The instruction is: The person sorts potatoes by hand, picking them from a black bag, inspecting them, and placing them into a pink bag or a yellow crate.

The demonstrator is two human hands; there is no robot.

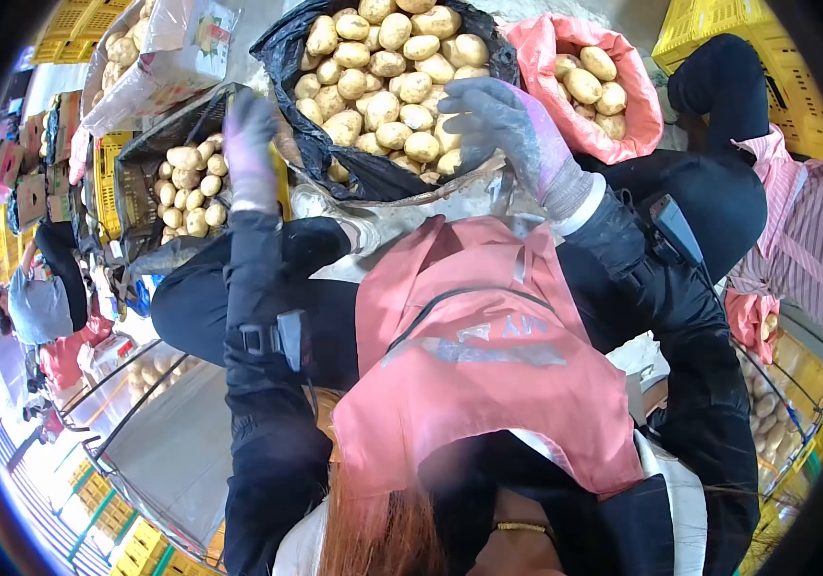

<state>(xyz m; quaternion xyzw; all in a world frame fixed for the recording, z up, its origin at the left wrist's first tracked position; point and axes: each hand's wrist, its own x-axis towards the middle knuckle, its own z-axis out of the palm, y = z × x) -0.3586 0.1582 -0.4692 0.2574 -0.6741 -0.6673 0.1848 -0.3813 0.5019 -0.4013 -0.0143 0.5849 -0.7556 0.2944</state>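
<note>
My left hand (250, 144), in a grey and pink glove, is smeared by motion beside the dark-lined crate (128, 206) of potatoes (195, 197). I cannot make out its fingers or whether it holds anything. My right hand (503, 120), gloved the same way, hovers over the right side of a black plastic bag (282, 58) full of potatoes (392, 106). Its fingers are apart, and nothing shows between them. Right of this bag stands a pink sack (637, 125) with its rim rolled down, holding several potatoes (584, 84).
A white carton (191, 43) with potatoes stands at upper left. Yellow crates (748, 58) are stacked at upper right. My bent knees flank the containers. Another person (42, 298) is far left. A person in striped clothing (810, 230) sits close at right.
</note>
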